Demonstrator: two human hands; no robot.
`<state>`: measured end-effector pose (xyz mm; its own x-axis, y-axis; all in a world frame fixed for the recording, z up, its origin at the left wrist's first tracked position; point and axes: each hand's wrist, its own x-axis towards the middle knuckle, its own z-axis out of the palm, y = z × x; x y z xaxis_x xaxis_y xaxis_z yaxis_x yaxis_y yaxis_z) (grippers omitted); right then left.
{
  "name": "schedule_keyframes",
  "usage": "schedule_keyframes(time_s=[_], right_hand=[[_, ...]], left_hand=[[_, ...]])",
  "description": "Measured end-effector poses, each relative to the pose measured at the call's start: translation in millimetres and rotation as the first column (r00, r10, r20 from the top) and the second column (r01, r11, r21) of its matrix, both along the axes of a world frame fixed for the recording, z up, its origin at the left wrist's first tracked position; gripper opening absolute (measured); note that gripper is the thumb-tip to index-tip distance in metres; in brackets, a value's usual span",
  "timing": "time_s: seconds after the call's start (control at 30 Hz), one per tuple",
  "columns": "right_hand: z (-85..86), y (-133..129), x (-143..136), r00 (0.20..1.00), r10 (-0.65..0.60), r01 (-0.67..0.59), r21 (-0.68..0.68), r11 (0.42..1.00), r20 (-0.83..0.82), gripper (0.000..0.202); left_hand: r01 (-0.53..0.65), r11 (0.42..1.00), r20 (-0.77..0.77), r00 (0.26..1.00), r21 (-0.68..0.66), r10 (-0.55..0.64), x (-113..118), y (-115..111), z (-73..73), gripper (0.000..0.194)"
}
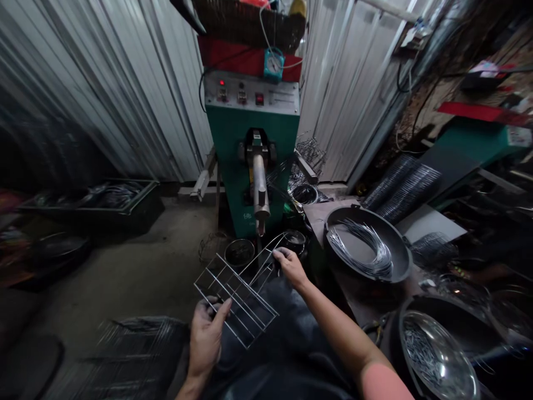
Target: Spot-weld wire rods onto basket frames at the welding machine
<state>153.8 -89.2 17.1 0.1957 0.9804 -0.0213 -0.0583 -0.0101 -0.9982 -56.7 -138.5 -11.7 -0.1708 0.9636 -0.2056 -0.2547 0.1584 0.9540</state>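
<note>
A wire rack of thin metal rods is held tilted above my lap, in front of a green machine. My left hand grips its near left side, thumb over the rods and fingers beneath. At the far right part of the rack, my right hand is closed on a wire, with the thumb and fingertips pinched together. A curved rod runs up beside that hand. Beyond the rack, the machine's metal electrode arm points down toward me; the rack appears apart from it.
The green machine has a lit red lamp. On the right stand a black pan with curved wires and a steel bowl with short metal pieces. Stacked wire racks sit at lower left. A bin stands by the wall.
</note>
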Motion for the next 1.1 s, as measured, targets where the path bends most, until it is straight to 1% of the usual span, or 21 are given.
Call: schedule_keyframes(time_s=[0.13, 0.23, 0.37, 0.47, 0.53, 0.63, 0.73, 0.8, 0.93, 1.03, 1.1], right_hand=[[-5.4, 13, -7, 0.998, -0.007, 0.006, -0.005, 1.000, -0.066, 0.032], [-7.8, 20, -11, 0.996, -0.043, 0.044, 0.014, 0.999, -0.079, 0.031], [-10.6, 27, -15, 0.988, -0.128, 0.131, 0.027, 0.991, -0.090, 0.030], [-12.1, 31, -15, 0.983, -0.163, 0.166, 0.031, 0.986, -0.084, 0.029], [-13.3, 34, -15, 0.980, -0.171, 0.174, 0.019, 0.985, -0.097, 0.028], [-15.6, 39, -16, 0.976, -0.181, 0.182, -0.001, 0.983, -0.120, 0.027], [-17.4, 45, -16, 0.970, -0.194, 0.196, 0.002, 0.981, -0.146, 0.026], [-17.6, 48, -15, 0.964, -0.198, 0.201, -0.005, 0.980, -0.178, 0.026], [-16.4, 53, -15, 0.956, -0.204, 0.197, -0.054, 0.979, -0.211, 0.028], [-16.3, 54, -15, 0.950, -0.215, 0.203, -0.076, 0.976, -0.226, 0.028], [-17.1, 53, -13, 0.955, -0.190, 0.174, -0.089, 0.981, -0.228, 0.029]], left_hand=[[0.023, 1.000, -0.053, 0.998, -0.012, -0.024, -4, 11, -4.0, 0.050], [0.023, 1.000, -0.064, 0.998, -0.016, -0.024, -4, 17, -4.6, 0.050], [-0.014, 0.999, -0.089, 0.996, -0.037, 0.011, 3, 21, 3.3, 0.052], [-0.032, 0.997, -0.106, 0.994, -0.064, 0.025, 8, 22, 8.9, 0.054], [-0.033, 0.997, -0.102, 0.994, -0.075, 0.025, 9, 23, 8.9, 0.055], [-0.032, 0.997, -0.101, 0.995, -0.068, 0.025, 10, 26, 4.2, 0.055], [-0.028, 0.998, -0.132, 0.991, -0.053, 0.020, 10, 31, 0.9, 0.055], [-0.032, 0.999, -0.170, 0.985, -0.044, 0.024, 10, 34, 2.5, 0.054], [-0.031, 0.999, -0.222, 0.975, -0.041, 0.022, 12, 38, 11.0, 0.055], [-0.025, 0.999, -0.234, 0.972, -0.034, 0.016, 13, 39, 14.1, 0.055], [-0.019, 0.999, -0.225, 0.974, -0.034, 0.011, 12, 39, 13.5, 0.054]])
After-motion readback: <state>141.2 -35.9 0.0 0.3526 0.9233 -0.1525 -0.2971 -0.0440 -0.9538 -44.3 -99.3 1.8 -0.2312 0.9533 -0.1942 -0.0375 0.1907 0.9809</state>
